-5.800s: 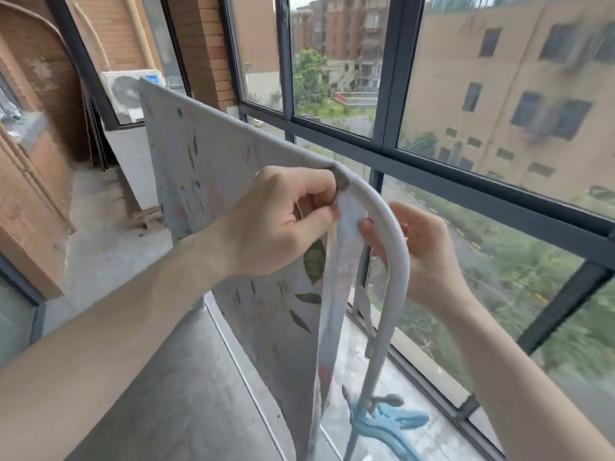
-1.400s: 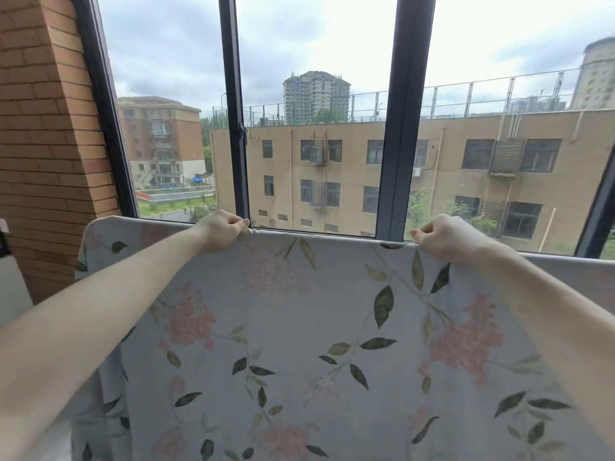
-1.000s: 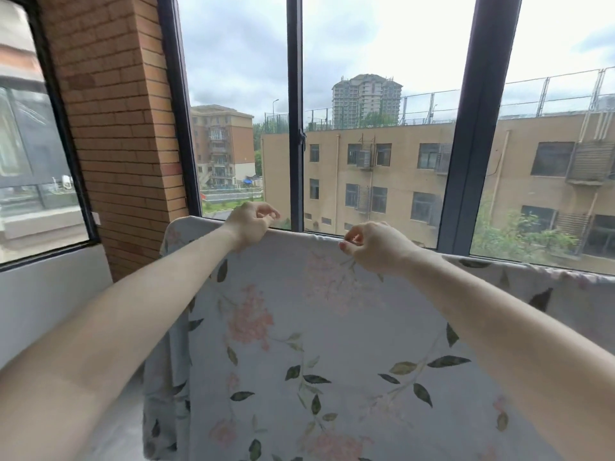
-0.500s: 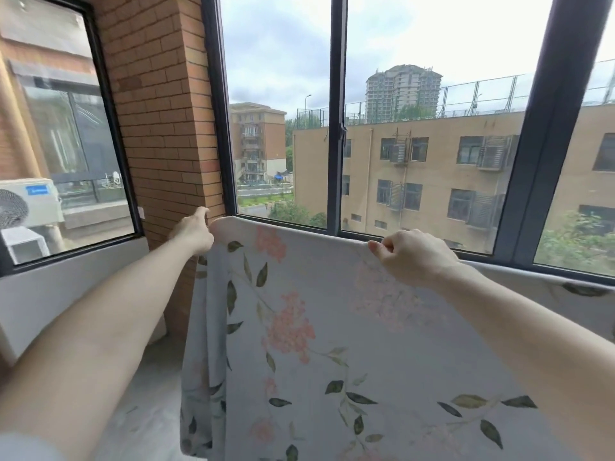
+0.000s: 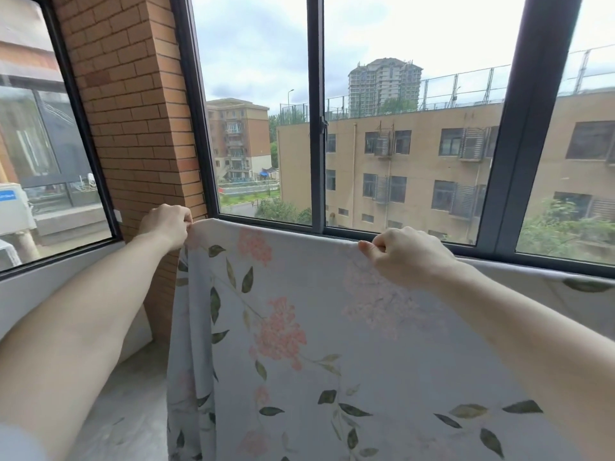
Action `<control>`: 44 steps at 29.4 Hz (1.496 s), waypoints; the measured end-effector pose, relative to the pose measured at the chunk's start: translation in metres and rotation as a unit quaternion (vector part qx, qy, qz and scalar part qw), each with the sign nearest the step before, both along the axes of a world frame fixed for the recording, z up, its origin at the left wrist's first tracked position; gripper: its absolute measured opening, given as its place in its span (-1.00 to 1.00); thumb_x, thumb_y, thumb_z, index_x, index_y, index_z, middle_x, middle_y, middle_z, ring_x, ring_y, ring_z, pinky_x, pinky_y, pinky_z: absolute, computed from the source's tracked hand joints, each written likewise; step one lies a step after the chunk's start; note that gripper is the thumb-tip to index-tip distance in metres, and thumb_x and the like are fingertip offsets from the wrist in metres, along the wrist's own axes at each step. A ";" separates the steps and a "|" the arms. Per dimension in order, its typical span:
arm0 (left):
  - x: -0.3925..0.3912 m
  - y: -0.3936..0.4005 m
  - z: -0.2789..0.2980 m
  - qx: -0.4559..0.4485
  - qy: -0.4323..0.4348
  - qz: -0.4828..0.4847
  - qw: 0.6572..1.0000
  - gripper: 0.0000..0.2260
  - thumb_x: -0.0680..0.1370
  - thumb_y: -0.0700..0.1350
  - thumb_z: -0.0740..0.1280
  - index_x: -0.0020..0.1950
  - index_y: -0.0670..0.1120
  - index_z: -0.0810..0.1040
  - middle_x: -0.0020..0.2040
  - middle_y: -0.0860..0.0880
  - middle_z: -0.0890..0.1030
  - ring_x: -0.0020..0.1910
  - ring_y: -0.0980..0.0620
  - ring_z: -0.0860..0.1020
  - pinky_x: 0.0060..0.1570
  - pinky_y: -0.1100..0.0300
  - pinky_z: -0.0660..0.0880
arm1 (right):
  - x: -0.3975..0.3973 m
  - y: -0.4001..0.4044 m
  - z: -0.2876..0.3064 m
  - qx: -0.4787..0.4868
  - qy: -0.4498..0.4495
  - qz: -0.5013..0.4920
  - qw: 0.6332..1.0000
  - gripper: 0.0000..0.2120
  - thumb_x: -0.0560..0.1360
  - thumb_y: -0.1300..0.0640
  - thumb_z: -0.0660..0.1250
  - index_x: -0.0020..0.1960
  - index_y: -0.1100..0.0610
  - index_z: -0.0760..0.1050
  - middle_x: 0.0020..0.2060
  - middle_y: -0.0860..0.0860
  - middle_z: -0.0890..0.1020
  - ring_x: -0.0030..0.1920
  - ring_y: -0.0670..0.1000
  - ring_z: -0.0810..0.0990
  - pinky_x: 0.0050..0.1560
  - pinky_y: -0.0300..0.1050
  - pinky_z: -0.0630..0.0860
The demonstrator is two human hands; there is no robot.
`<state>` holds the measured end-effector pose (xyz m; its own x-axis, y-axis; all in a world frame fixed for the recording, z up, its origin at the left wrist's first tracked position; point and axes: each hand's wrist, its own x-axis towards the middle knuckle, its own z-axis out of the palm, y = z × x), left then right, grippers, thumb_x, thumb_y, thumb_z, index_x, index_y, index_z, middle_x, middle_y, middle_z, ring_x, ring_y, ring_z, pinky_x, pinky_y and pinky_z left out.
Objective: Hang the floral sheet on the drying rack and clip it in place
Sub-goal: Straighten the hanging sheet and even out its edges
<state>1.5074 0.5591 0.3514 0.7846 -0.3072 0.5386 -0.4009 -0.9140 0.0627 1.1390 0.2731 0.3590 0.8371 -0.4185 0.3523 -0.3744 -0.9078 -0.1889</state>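
Head view: the sheet (image 5: 332, 344), pale with pink blooms and green leaves, hung draped over a straight top line in front of the window (image 5: 316, 128); the rack beneath was hidden by the cloth. The left hand (image 5: 166, 224) pinched the sheet's upper left corner, fingers curled on the fold beside the brick pillar (image 5: 133, 128). The right hand (image 5: 406, 257) gripped the top edge farther right, thumb and fingers closed on the fabric. Both hands were well apart along that edge. The cloth fell flat below them to the frame's lower border. No clip could be made out.
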 end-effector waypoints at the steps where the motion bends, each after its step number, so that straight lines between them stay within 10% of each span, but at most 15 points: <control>1: 0.001 0.001 0.000 0.014 -0.004 -0.001 1.000 -0.84 0.66 -0.11 0.28 0.07 0.01 0.67 0.10 -0.16 0.68 0.03 -0.24 0.59 -0.09 0.03 0.48 | 0.000 0.000 0.001 0.003 0.001 0.002 1.000 -0.45 0.66 -0.28 0.10 -0.33 0.05 0.47 -0.34 0.00 0.60 -0.30 0.03 0.57 -0.31 -0.11 0.39; 10: -0.007 -0.001 -0.017 0.046 0.061 0.050 0.996 -0.79 0.53 -0.09 0.31 0.13 -0.10 0.43 0.09 -0.18 0.62 0.08 -0.25 0.59 -0.12 0.04 0.43 | 0.003 0.005 0.000 -0.001 -0.007 0.011 1.000 -0.46 0.66 -0.28 0.09 -0.32 0.04 0.47 -0.33 0.00 0.60 -0.30 0.03 0.56 -0.30 -0.11 0.40; 36: 0.009 -0.011 0.059 0.154 -0.089 -0.032 0.984 -0.85 0.63 -0.07 0.27 -0.12 -0.04 0.54 -0.01 -0.16 0.68 -0.01 -0.25 0.61 -0.15 0.04 0.40 | 0.004 -0.011 0.029 0.121 0.020 0.000 0.992 -0.57 0.64 -0.14 0.28 -0.30 0.07 0.62 -0.37 0.00 0.58 -0.37 -0.01 0.48 -0.41 -0.22 0.34; 44: -0.002 -0.050 0.096 0.148 -0.062 -0.011 0.987 -0.88 0.63 0.00 0.31 0.01 0.01 0.62 0.09 -0.14 0.65 0.07 -0.23 0.60 -0.08 0.06 0.43 | -0.001 -0.030 0.039 0.112 -0.034 -0.054 0.992 -0.71 0.67 -0.08 0.26 0.08 0.01 0.72 -0.27 0.02 0.66 -0.30 0.01 0.59 -0.43 -0.28 0.41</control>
<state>1.5052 0.5091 0.4477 0.7103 -0.4814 0.5136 -0.4083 -0.8761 -0.2565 1.1380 0.2429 0.3983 0.7608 -0.5777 0.2956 -0.4458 -0.7963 -0.4089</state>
